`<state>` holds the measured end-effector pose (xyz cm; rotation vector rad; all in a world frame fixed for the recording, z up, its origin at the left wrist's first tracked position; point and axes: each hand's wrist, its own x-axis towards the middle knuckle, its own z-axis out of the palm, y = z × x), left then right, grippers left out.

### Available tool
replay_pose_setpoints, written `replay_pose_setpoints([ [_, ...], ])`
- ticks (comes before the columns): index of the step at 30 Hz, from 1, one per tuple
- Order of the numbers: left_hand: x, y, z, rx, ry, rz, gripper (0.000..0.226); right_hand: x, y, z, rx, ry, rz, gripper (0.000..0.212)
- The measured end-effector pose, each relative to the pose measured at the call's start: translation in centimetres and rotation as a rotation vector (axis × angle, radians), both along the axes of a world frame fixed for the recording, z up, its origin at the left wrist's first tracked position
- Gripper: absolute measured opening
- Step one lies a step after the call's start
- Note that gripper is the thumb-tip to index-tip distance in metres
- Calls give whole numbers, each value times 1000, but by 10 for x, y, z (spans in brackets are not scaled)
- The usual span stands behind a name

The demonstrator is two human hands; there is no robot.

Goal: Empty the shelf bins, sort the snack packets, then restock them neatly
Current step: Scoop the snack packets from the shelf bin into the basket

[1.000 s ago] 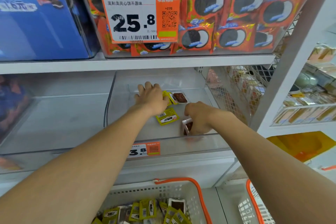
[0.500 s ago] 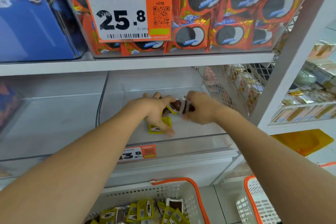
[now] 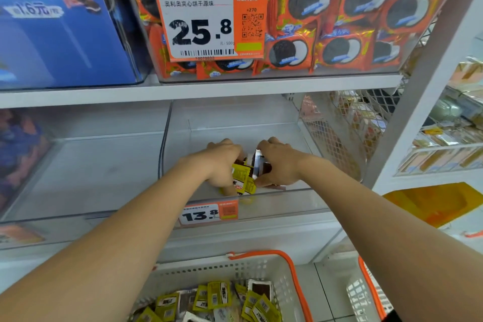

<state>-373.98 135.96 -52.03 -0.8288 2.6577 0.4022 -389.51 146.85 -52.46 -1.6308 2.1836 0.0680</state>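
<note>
Drawn together since half a second back, both hands are now closed on one clump, and the loose yellow packet that lay flat on the bin floor has been swept into it. The left hand (image 3: pixel 222 165) is curled over the small yellow foil snack packets (image 3: pixel 243 179), fingers bent down round them. The right hand (image 3: pixel 281 165) is clamped on a brown packet with a white sealed edge (image 3: pixel 258 165).

The clump is pinned between the two palms, just behind the front wall of the clear plastic shelf bin (image 3: pixel 300 200), about midway along it.

For a clean lift, the palms should be kept pressed inward and the bundle raised over that front wall in one piece. It can then be lowered to the white perforated basket with the orange rim (image 3: pixel 209 272), where matching packets are already heaped. A packet slipping from the bottom is judged the likeliest loss.
</note>
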Motion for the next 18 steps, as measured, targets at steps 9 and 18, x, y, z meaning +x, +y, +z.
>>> replay_pose_setpoints([
  [9,-1,10,-1,19,75,124,72,11,-3,0,-91,-29,68,50],
  [18,1,15,-5,127,188,255,92,9,4,9,-151,-191,-32,35],
])
